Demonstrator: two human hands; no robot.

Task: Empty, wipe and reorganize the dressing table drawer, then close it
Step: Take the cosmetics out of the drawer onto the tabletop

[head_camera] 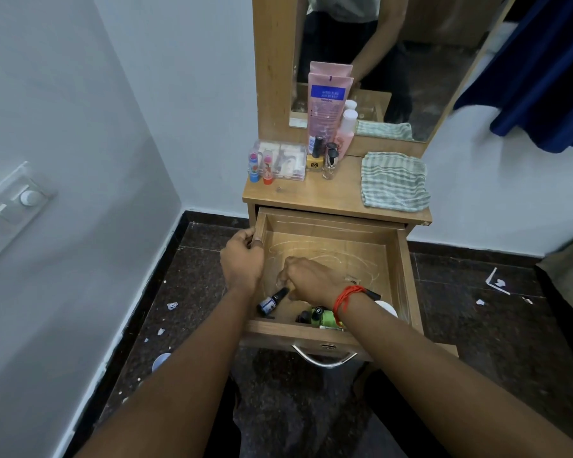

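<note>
The wooden drawer of the dressing table stands pulled out. My left hand grips its left wall near the back corner. Inside the drawer, my right hand has its fingers curled round the black cap of a small dark bottle that lies tilted near the front left. A green bottle with a black cap and a white round lid lie at the drawer's front, partly hidden by my right wrist. The drawer floor shows pale scratch marks.
On the tabletop stand a pink tube, a pink bottle, nail polish bottles, two small colourful sticks, a clear plastic box and a folded striped cloth. A mirror rises behind. Paper scraps litter the dark floor.
</note>
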